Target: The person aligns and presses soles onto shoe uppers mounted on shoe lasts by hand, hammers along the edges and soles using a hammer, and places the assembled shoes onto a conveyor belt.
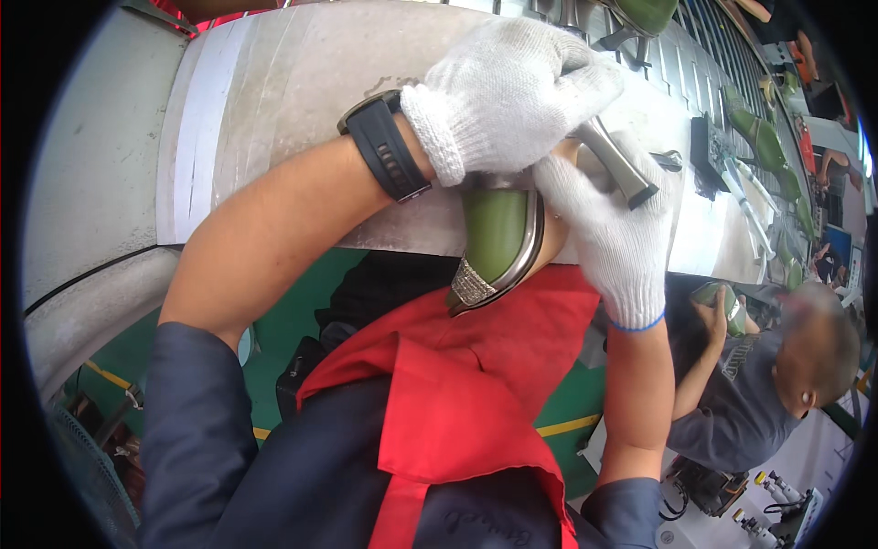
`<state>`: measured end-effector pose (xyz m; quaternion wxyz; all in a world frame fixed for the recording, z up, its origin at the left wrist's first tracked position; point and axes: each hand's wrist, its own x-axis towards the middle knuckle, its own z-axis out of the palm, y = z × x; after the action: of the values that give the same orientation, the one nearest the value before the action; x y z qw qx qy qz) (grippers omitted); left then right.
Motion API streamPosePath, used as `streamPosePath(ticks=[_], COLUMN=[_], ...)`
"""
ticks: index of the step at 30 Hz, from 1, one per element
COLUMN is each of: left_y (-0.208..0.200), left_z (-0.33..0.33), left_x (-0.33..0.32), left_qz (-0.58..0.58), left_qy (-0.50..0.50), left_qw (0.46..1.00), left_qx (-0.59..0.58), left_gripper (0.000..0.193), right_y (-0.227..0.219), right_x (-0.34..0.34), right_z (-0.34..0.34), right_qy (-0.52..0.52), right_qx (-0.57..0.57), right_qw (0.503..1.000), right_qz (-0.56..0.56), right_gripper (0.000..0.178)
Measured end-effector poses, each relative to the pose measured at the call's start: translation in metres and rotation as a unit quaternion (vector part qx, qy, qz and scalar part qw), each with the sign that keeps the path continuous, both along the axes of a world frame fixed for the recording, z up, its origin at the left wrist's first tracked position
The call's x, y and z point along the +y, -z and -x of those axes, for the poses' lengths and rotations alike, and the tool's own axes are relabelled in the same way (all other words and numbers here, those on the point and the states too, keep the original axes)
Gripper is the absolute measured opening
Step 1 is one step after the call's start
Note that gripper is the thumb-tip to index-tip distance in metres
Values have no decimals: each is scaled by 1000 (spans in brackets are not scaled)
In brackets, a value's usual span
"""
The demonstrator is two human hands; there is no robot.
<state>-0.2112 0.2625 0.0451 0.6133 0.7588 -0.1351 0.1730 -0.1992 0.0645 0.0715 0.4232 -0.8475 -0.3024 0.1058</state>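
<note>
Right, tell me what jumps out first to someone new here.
Two white knitted gloves at upper centre: the left hand and right hand clasp an olive-green high-heeled shoe with a metallic heel over a bright red apron. A black wristwatch bands the left wrist, above a long grey workbench.

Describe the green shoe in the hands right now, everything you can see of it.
The green shoe is a high-heeled one, sole side up, with a smooth olive sole, a silvery metallic edge and a glittery toe band. Its slim metallic heel points right. The gloved left hand covers its middle; the gloved right hand grips by the heel, above a red apron.
</note>
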Motion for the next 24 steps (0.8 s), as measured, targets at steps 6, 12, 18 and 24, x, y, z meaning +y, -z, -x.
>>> streamPosePath(ticks=[6, 12, 18, 24], left_y=[3, -5, 7, 10], left_z=[9, 81, 161, 156], left_x=[27, 70, 32, 18], left_qz=[-84, -169, -226, -236], left_qy=[17, -81, -236, -231], left_qw=[993, 982, 940, 941], left_qx=[86, 11, -94, -66], left_gripper=[45, 79, 85, 74], right_y=[17, -34, -24, -13], right_x=[19, 14, 20, 35], right_z=[-13, 1, 9, -3], right_qy=[39, -96, -124, -233], right_qx=[6, 199, -224, -278], right_qw=[981, 973, 966, 931], right_qz=[-192, -65, 43, 47], right_gripper=[30, 40, 62, 69])
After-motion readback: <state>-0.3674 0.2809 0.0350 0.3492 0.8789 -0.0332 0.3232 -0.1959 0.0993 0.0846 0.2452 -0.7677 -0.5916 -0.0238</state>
